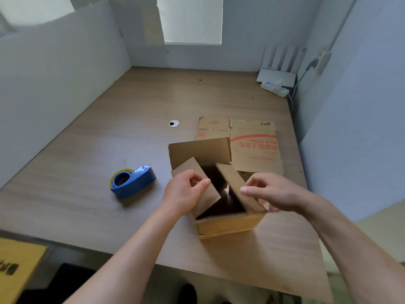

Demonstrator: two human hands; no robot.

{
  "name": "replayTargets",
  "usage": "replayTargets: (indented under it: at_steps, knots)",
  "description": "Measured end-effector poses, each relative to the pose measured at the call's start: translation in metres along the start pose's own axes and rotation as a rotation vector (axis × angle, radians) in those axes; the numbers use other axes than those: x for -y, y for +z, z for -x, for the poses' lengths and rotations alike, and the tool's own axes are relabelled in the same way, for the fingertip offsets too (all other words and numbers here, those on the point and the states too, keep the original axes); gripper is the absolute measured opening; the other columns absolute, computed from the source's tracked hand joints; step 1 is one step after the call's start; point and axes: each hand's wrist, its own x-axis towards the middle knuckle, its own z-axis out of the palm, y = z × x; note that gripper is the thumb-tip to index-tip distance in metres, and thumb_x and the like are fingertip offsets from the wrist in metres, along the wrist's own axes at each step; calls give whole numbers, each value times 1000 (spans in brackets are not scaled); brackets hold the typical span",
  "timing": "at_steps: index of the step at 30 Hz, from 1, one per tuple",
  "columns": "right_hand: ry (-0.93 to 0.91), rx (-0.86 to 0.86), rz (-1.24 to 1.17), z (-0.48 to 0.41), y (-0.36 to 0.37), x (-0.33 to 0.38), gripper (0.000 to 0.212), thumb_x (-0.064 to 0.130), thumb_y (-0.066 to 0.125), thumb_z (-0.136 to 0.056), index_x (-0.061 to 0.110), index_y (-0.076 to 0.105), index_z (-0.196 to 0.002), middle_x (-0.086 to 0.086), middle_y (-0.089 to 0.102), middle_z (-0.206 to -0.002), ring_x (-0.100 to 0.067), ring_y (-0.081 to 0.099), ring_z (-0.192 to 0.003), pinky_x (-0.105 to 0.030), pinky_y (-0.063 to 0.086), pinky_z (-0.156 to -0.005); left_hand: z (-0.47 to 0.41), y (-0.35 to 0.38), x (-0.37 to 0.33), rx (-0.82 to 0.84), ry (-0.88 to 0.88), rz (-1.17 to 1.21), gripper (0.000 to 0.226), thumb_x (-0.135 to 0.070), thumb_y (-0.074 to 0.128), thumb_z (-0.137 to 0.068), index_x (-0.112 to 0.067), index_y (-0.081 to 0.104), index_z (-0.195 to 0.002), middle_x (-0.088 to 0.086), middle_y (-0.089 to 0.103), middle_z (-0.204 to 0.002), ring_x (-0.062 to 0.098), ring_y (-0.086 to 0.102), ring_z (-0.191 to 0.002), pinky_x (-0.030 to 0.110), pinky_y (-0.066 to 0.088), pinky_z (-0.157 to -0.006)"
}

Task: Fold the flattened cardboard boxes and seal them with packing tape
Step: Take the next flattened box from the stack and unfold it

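A small brown cardboard box [228, 224] stands upright on the wooden desk [131, 128], its top partly open. My left hand [184, 191] pinches the left side flap [195, 170], which leans inward. My right hand [269, 191] grips the right side flap [232, 183], also tilted over the dark opening. The far flap [199, 152] stands upright behind them. A flattened box [254, 145] with red printing lies flat behind the upright one. A blue tape dispenser [133, 181] holding a roll of tape sits left of the box, apart from both hands.
White partition walls enclose the desk on the left, back and right. A white power strip [275, 87] and a router sit in the far right corner. A round cable grommet [174, 123] marks mid-desk. A yellow carton [15, 264] shows below the desk's near-left edge.
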Motion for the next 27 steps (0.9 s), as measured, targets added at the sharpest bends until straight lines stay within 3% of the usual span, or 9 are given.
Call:
replayTargets:
  at_steps: [3, 6, 10, 13, 16, 18, 22, 25, 27]
  knots:
    - [16, 63, -78, -1, 3, -2, 40, 51, 53, -96, 15, 71, -104, -7, 70, -102, -21, 65, -96, -25, 48, -70, -3, -7, 10, 55, 9, 73, 16, -27, 58, -97, -21, 72, -100, -4, 69, -88, 18, 65, -79, 44, 57, -81]
    - [6, 110, -70, -5, 3, -4, 24, 37, 61, -96, 30, 69, -118, 18, 64, -105, -2, 61, -100, -12, 41, -75, -4, -8, 21, 87, 70, -59, 20, -27, 56, -98, -25, 73, -109, -7, 64, -105, 13, 59, -98, 39, 52, -92]
    - [51, 97, -35, -11, 13, -13, 56, 29, 80, -80, 41, 52, -126, 12, 47, -122, -12, 57, -107, -30, 54, -85, -4, -9, 31, 23, 166, -187, 15, -37, 64, -91, -29, 77, -89, -9, 45, -132, 14, 34, -127, 32, 33, -105]
    - [87, -123, -44, -17, 27, -19, 61, 33, 84, -75, 36, 49, -124, 6, 48, -125, -14, 61, -100, -39, 54, -91, -4, -11, 37, 167, 244, -255, 19, -32, 67, -89, -25, 74, -72, -10, 43, -144, 12, 20, -139, 32, 23, -113]
    - [114, -282, -116, -22, 34, -20, 54, 33, 84, -75, 32, 51, -118, 5, 55, -116, -16, 59, -101, -37, 53, -85, -1, -10, 46, 278, 289, -324, 15, -20, 67, -87, -22, 75, -74, -8, 52, -141, 15, 15, -147, 25, 20, -115]
    - [119, -326, -146, -25, 40, -23, 51, 30, 84, -75, 31, 53, -115, 6, 57, -110, -16, 59, -97, -34, 54, -76, 3, -14, 51, 250, 276, -171, 17, -6, 64, -86, -17, 77, -83, -8, 55, -138, 13, 18, -148, 27, 19, -118]
    - [63, -402, -292, -24, 49, -30, 45, 19, 85, -76, 33, 55, -108, 1, 59, -105, -18, 64, -84, -25, 55, -59, 15, -29, 63, 269, 253, -55, 58, 12, 50, -73, -28, 69, -111, -18, 36, -153, -5, 8, -147, 27, 13, -121]
    - [26, -418, -395, -25, 51, -34, 41, 12, 82, -78, 36, 56, -100, -3, 60, -103, -16, 63, -80, -15, 50, -51, 27, -31, 76, 434, 288, -219, 79, -16, 64, -67, -38, 46, -141, -28, 5, -159, -8, -10, -146, 24, 8, -118]
    - [22, -404, -434, -26, 52, -36, 39, 8, 80, -80, 35, 58, -99, -2, 60, -102, -15, 61, -81, -13, 49, -51, 32, -24, 81, 439, 305, -244, 90, -50, 76, -61, -37, 44, -144, -28, 1, -159, -6, -7, -146, 23, 10, -118]
